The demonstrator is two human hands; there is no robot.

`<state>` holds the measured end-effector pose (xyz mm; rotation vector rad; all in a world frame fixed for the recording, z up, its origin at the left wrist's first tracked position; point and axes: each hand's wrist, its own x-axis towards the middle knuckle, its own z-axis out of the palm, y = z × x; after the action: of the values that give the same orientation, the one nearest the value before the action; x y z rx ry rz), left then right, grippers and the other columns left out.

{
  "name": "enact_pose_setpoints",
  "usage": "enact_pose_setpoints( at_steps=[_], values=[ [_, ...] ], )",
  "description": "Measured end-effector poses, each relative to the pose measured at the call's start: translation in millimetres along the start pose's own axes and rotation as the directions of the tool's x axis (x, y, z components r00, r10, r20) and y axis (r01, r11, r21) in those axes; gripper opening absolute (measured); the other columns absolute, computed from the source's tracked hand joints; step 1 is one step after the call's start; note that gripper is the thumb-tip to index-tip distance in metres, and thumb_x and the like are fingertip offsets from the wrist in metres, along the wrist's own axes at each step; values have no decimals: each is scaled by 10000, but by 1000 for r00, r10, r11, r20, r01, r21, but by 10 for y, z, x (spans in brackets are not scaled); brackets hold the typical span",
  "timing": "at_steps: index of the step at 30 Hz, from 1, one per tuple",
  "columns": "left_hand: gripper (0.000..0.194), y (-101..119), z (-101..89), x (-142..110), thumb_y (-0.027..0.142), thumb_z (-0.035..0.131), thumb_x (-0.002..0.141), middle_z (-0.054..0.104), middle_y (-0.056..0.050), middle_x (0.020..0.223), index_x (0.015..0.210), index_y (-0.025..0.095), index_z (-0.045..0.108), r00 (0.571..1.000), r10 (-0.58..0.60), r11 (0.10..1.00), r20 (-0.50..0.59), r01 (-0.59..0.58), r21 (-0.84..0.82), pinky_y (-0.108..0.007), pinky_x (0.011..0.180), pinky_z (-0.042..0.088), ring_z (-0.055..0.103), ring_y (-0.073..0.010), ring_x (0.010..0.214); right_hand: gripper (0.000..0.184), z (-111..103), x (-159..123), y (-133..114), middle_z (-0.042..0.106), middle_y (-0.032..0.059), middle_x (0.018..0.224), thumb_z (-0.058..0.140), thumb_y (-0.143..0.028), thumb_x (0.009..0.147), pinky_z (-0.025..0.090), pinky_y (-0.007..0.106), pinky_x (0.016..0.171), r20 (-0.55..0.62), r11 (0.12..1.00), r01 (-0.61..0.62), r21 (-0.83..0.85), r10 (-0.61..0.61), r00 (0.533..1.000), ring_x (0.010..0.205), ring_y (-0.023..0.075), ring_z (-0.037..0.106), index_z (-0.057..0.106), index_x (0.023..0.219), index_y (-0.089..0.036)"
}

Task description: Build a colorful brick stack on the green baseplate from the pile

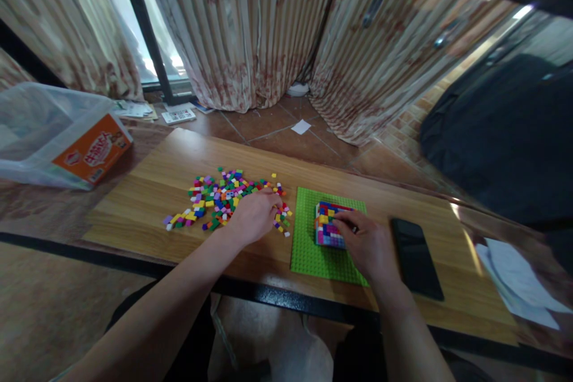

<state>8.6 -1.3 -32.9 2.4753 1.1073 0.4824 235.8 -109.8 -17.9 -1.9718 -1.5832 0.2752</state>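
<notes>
A block built of multicoloured toy bricks sits on a green studded baseplate. My right hand reaches over it from the right, with thumb and forefinger pinched together at its top; whatever is between the tips is too small to name. To the left, a loose spread of small toy bricks in many colours lies on the wooden table. My left hand is at the right side of this spread, palm down, fingers curled in and tips among the bricks. What those fingers hold, if anything, is hidden.
A black phone lies right of the baseplate on the wooden table. White papers are at the far right. A clear plastic bin with an orange label stands at the left. Curtains hang behind the table.
</notes>
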Motion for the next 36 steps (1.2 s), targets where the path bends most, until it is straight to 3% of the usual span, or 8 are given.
enact_pose_setpoints(
  at_steps=[9, 16, 21, 27, 36],
  values=[
    [232, -25, 25, -13, 127, 476, 844, 644, -54, 931, 892, 185, 696, 1000, 9, 1000, 8, -9, 7, -318, 808, 510, 620, -174, 847, 239, -51, 1, -71, 723, 43, 755, 566, -365, 788, 480, 316, 628, -42, 996, -89, 27, 90, 995, 642, 183, 641, 726, 840, -195],
    [226, 15, -23, -19, 113, 488, 826, 649, -54, 969, 887, 180, 696, 1000, -1, 1000, 18, 2, -6, -326, 856, 506, 624, -174, 876, 247, -28, 29, -89, 741, 64, 763, 594, -382, 751, 513, 324, 621, -78, 981, -151, 119, 160, 984, 662, 203, 673, 730, 809, -183],
    [211, 15, -76, -35, 111, 498, 815, 634, -56, 965, 848, 180, 694, 998, 55, 998, 44, -54, -24, -323, 837, 502, 614, -173, 862, 251, 20, 39, -87, 738, 65, 743, 622, -392, 729, 516, 334, 629, -89, 968, -206, 142, 220, 971, 653, 207, 678, 729, 803, -177],
    [238, 13, -72, -56, 120, 501, 827, 618, -59, 1010, 928, 200, 701, 993, 109, 993, 46, -107, -50, -322, 869, 491, 603, -177, 929, 243, 25, 42, -86, 742, 72, 763, 627, -384, 728, 522, 335, 627, -91, 963, -210, 171, 228, 970, 665, 211, 681, 729, 799, -175],
    [185, 91, -52, -50, 127, 524, 808, 605, -61, 978, 877, 184, 686, 989, 129, 991, 75, -130, 10, -335, 888, 480, 586, -193, 952, 222, 25, 65, -130, 736, 78, 733, 638, -355, 699, 519, 338, 633, -89, 951, -254, 178, 273, 958, 658, 214, 680, 722, 778, -166]
  ],
)
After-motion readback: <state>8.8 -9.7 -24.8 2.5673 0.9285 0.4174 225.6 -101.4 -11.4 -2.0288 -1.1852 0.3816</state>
